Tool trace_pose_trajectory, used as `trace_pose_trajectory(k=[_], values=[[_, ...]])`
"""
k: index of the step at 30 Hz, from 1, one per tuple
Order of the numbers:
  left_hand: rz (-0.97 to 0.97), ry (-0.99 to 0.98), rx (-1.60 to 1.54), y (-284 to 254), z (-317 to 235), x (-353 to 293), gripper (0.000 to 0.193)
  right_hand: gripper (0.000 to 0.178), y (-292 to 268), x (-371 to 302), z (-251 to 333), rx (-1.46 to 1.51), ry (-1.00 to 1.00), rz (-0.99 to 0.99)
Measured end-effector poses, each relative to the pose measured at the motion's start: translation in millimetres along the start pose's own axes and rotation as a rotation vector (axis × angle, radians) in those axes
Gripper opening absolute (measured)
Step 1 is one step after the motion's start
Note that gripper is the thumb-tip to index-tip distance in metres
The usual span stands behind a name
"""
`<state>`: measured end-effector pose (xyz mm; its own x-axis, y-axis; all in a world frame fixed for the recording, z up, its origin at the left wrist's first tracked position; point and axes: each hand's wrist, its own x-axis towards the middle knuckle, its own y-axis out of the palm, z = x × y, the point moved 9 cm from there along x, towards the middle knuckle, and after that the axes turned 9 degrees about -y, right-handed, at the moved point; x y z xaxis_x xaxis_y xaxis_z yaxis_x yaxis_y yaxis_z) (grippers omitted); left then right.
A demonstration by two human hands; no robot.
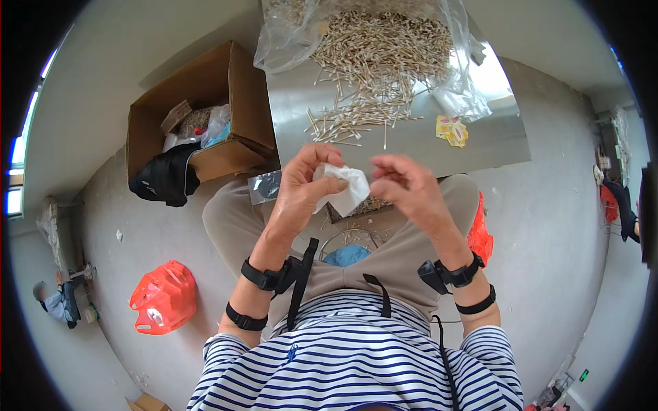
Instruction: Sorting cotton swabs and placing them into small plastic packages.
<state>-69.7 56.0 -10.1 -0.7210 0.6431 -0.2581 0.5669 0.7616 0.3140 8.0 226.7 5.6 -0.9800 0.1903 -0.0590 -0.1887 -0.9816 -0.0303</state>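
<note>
My left hand (310, 179) pinches a small, thin white bag (353, 192) between thumb and fingers, just off the near edge of the metal table. To the right of the bag is my right hand (409, 186), thumb and forefinger apart and close to the bag's edge, with nothing seen between them. Beyond both hands, cotton swabs (384, 51) with wooden sticks lie in a large heap, some scattered towards me. Small yellow printed cards or packets (451, 130) rest to the right of the swabs.
Clear plastic sheeting (460, 96) surrounds the heap on the metal table (493, 140). An open cardboard box (247, 103) with a black garment (164, 179) over its edge stands left. A red plastic bag (164, 298) sits on the floor. Below my hands is a partly hidden tray (336, 214).
</note>
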Motion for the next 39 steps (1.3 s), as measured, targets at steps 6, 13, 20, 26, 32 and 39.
trace_pose_trajectory(k=[6, 13, 20, 26, 32, 39], values=[[0.019, -0.016, -0.163, 35.9, -30.8, -26.8, 0.031, 0.018, 17.4, -26.7, 33.9, 0.134, 0.058, 0.073], [0.183, 0.004, -0.336, 63.9, -52.9, -37.1, 0.034, 0.011, 13.1, -49.7, 103.2, 0.288, -0.072, -0.023], [0.626, 0.67, -0.443, 142.3, -164.9, -91.6, 0.051, 0.028, 18.3, -112.2, 228.9, -0.233, -1.133, 0.027], [0.041, 0.627, -0.196, 150.5, -165.3, -108.3, 0.041, 0.041, 2.4, -126.4, 225.3, -0.211, -1.05, -0.346], [-0.078, 0.551, -0.086, 129.7, -161.0, -104.3, 0.042, 0.034, 3.4, -122.5, 217.1, -0.717, -0.703, -0.87], [0.022, 0.492, -0.028, 112.4, -158.5, -104.6, 0.035, 0.028, -6.8, -121.6, 200.5, -0.657, -0.698, -0.732]])
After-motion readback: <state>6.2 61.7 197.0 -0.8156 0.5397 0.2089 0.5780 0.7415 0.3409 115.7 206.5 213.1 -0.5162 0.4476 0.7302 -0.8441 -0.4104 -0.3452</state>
